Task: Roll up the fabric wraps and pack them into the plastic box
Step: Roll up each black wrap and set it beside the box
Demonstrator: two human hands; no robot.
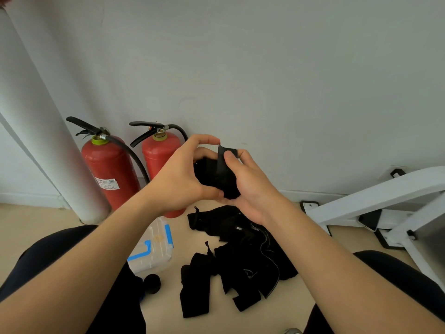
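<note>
Both hands hold a black fabric wrap, partly rolled, at chest height in front of the wall. My left hand grips the roll from the left, fingers curled over its top. My right hand cups it from the right, thumb pressing a loose strap end onto the roll. Below, on the floor, lies a loose pile of black wraps. A clear plastic box with blue latches lies on the floor left of the pile, partly hidden by my left forearm. A small black roll sits beside it.
Two red fire extinguishers stand against the wall behind the box. A white pillar rises at the left. A white metal frame slants across the right. My knees in dark trousers flank the pile.
</note>
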